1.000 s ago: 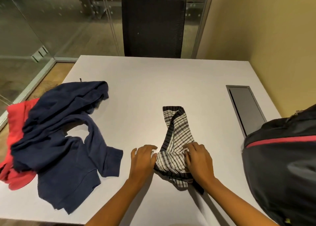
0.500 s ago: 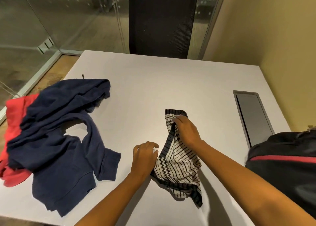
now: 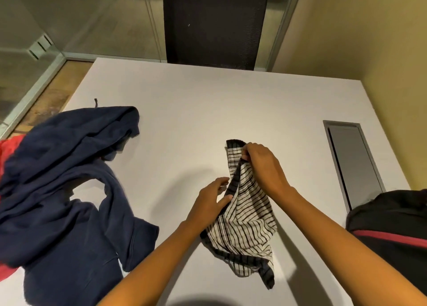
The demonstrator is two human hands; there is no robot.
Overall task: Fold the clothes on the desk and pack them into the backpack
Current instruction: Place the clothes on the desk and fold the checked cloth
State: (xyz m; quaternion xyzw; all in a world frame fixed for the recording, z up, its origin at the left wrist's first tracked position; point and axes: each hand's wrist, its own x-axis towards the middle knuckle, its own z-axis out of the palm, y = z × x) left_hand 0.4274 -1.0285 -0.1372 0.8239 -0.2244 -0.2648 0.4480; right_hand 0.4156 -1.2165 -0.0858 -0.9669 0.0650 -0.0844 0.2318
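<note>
A white desk [image 3: 208,111] fills the view, with a black chair [image 3: 212,21] at its far edge. A rumpled navy hoodie [image 3: 57,190] sprawls across the desk's left side, lying over a red garment [image 3: 9,148] at the left edge. A black backpack [image 3: 392,224] with a red stripe sits at the right, near a grey hatch [image 3: 353,162]. The small striped garment [image 3: 247,224] lies in the middle. The right hand [image 3: 261,164] pinches its far end, lifting it slightly, while the left hand [image 3: 212,197] pinches its dark left border between thumb and fingers.
</note>
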